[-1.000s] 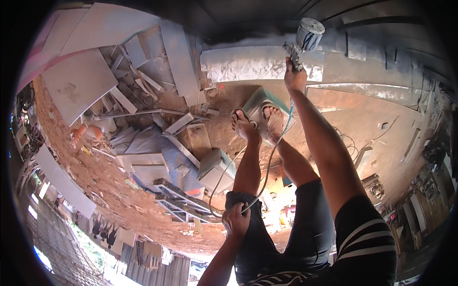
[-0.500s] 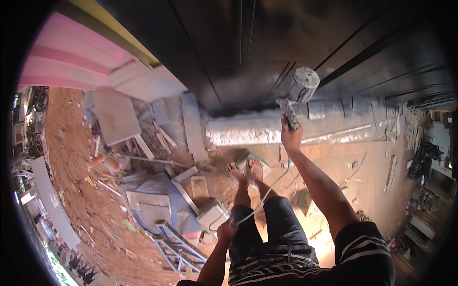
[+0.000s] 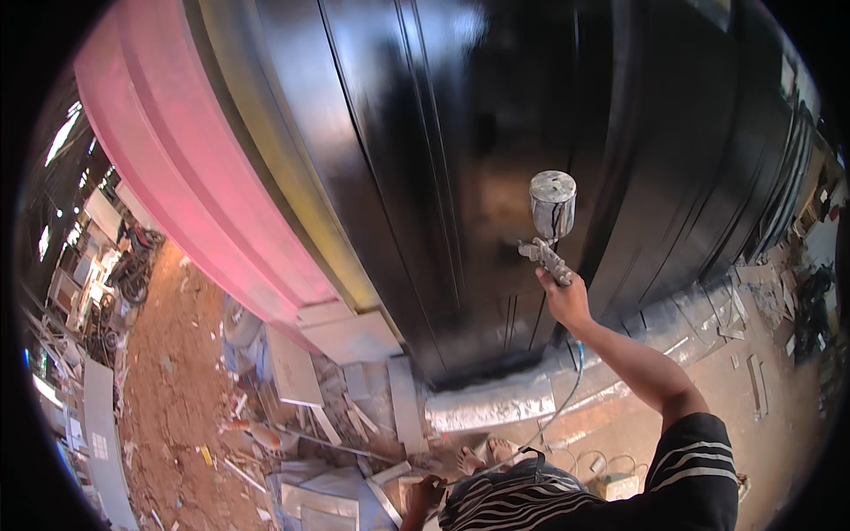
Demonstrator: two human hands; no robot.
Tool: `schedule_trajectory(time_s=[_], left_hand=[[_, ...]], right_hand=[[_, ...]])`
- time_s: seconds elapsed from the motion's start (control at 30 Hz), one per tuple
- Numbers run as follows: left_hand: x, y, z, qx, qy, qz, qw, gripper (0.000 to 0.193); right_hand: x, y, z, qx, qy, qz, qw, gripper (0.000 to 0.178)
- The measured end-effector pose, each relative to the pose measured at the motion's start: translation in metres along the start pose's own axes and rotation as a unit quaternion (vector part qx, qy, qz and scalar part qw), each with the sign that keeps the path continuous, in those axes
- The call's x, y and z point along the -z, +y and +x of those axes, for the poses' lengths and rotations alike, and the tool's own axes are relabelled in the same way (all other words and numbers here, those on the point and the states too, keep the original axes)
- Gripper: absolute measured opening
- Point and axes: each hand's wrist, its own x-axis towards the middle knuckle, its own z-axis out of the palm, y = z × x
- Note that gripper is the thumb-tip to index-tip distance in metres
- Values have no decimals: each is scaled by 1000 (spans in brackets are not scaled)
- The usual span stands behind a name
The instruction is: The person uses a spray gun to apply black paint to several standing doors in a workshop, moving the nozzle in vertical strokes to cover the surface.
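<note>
**Black panels fill the view, spray gun up front**

Glossy and huge, the black panelled surface (image 3: pixel 522 115) takes up most of what I see, grooves running down it and light glaring off its upper part. Off to the left, here's the reddish dirt floor (image 3: pixel 173 398), strewn with scraps, and rising beside it the pink panels (image 3: pixel 190 195), ribbed and curving. A narrow yellow strip (image 3: pixel 283 168) sits between pink and black. Down at the foot of the black, a pale, scuffed strip (image 3: pixel 487 407); left of that, loose boards (image 3: pixel 294 367) lean and lie in a jumble. Far left, a motorbike (image 3: pixel 133 279) stands.

Now the hose (image 3: pixel 576 376): it curves up from the lower edge, blue at its top end, and slips behind my right forearm (image 3: pixel 633 354). And there's the spray gun (image 3: pixel 542 253), up in front of the black, its paint-streaked metal cup (image 3: pixel 552 208) on top; how near it comes to the panels, I can't tell. My right grip (image 3: pixel 568 299) is wrapped round its handle. Low down, small and dim, my left grip (image 3: pixel 428 494) is curled closed on the hose.
</note>
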Motion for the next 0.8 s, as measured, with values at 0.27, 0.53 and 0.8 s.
schedule_trajectory(time_s=[0.27,0.53,0.8], left_hand=[[119,116,-39,-138,-15,67,988,33],[212,192,-112,-229,-35,-74,970,30],[279,234,-153,-268,-29,-104,957,23]], right_hand=[[96,-125,36,99,48,-2,994,38],[158,-234,80,200,112,3,973,41],[205,-345,127,288,213,41,933,55]])
